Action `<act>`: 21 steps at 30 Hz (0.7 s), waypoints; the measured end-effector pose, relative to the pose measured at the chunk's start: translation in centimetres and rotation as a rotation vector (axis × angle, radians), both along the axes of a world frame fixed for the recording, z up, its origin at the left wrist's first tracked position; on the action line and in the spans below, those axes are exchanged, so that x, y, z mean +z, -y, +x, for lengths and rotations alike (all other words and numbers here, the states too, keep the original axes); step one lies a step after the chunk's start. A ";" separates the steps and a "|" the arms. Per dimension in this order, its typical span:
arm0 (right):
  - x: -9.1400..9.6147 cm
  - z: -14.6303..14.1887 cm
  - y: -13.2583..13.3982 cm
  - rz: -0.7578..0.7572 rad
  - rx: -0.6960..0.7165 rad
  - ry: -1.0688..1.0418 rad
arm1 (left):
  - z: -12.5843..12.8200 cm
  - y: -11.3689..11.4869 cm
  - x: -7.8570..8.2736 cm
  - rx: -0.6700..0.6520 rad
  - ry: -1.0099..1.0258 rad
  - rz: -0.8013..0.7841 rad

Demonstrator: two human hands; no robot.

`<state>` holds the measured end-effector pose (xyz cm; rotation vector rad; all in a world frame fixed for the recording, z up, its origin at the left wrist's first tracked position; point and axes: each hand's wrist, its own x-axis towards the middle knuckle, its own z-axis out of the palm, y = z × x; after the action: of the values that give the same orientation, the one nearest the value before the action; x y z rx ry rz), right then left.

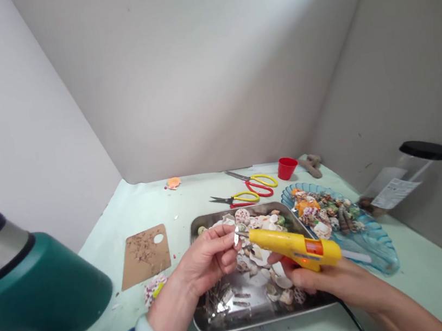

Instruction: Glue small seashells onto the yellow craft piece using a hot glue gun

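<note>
My left hand (216, 251) pinches a small whitish piece (236, 236) between thumb and fingertips; its exact kind is too small to tell. My right hand (306, 277) is wrapped round a yellow hot glue gun (293, 243), an orange light glowing on its body. The gun's metal nozzle points left and meets or almost meets the piece. Both hands are above a steel tray (263, 321). Inside it lie many seashells (286, 296) and, at the front left, a heap of metal clips (219, 300). Part of the tray's contents is hidden behind my hands.
Two pairs of scissors (246, 197) lie behind the tray, near a red cup (287, 167). A blue dish (381, 250) of shells stands right, beside a clear jar (404, 178). Left are a brown card (145, 253), a shell cluster (155, 288) and a green bottle (57, 287).
</note>
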<state>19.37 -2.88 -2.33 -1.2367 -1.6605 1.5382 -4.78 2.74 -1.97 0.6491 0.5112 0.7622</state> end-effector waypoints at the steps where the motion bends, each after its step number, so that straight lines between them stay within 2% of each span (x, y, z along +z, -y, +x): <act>1: -0.1 0.0 0.0 -0.005 -0.007 0.000 | 0.0 0.0 0.0 -0.005 0.001 0.007; 13: 0.2 0.0 -0.1 -0.005 0.079 0.003 | 0.0 -0.1 -0.1 0.034 -0.008 0.008; 21: -0.6 0.3 -0.2 0.033 0.069 0.007 | 0.0 -0.1 0.0 0.016 -0.015 0.019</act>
<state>19.71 -2.68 -2.92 -1.1808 -1.7428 1.5427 -4.81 2.82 -2.00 0.6695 0.5243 0.7781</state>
